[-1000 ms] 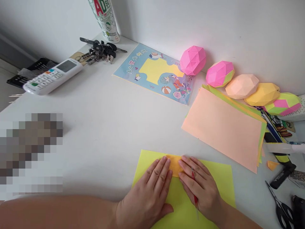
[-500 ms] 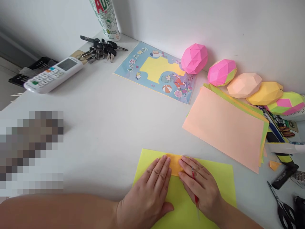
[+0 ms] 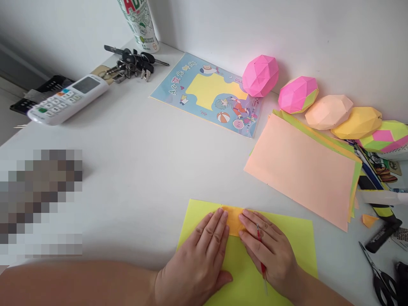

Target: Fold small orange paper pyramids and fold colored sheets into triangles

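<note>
A small orange piece of paper [image 3: 234, 222] lies on a yellow-green sheet [image 3: 296, 238] at the front of the desk. My left hand [image 3: 202, 255] presses flat over the orange paper's left part, fingers stretched out together and thumb apart. On its right part rest the fingertips of my right hand [image 3: 272, 250]. Tucked between those right fingers is a slim red-handled tool [image 3: 262, 267] with a thin metal tip pointing away from me; its exact kind is unclear. Both ends of the orange paper are covered by fingers.
Peach paper [image 3: 302, 170] tops a stack at right. Several faceted paper shapes [image 3: 260, 75] line the wall beside a blue paper pack [image 3: 204, 112]. Scissors [image 3: 379, 278] lie lower right. A remote [image 3: 68, 100], keys [image 3: 135, 63] and a can [image 3: 140, 25] stand at far left.
The view has shifted very slightly. Both hands, the orange paper and the red-handled tool keep their places.
</note>
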Action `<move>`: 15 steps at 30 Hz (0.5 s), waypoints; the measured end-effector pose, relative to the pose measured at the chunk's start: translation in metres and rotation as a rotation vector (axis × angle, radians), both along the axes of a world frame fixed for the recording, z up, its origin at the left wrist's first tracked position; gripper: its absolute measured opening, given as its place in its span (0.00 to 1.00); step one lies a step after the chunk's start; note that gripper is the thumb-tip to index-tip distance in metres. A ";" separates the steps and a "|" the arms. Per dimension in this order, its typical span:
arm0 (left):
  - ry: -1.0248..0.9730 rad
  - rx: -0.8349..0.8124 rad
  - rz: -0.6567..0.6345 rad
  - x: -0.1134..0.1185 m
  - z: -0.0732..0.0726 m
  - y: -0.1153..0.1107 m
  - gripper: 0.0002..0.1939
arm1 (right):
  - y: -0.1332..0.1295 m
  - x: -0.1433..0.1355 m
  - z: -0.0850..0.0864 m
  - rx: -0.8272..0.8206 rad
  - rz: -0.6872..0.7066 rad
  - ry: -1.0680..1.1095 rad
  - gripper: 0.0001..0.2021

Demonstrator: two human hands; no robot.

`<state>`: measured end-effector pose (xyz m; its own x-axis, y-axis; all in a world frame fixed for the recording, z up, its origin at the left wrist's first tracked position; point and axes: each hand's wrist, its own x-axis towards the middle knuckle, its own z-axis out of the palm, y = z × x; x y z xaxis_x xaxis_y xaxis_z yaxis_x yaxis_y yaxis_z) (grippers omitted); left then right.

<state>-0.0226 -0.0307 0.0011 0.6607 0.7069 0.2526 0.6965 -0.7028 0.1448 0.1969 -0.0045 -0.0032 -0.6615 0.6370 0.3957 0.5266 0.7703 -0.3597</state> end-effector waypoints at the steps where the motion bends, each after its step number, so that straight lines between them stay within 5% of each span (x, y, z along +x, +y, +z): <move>1: 0.003 -0.001 0.000 0.000 0.000 0.000 0.31 | 0.000 0.000 0.000 0.003 0.001 0.000 0.13; 15: 0.011 0.006 0.002 0.001 0.000 -0.001 0.31 | 0.000 0.000 0.001 0.008 0.005 -0.005 0.12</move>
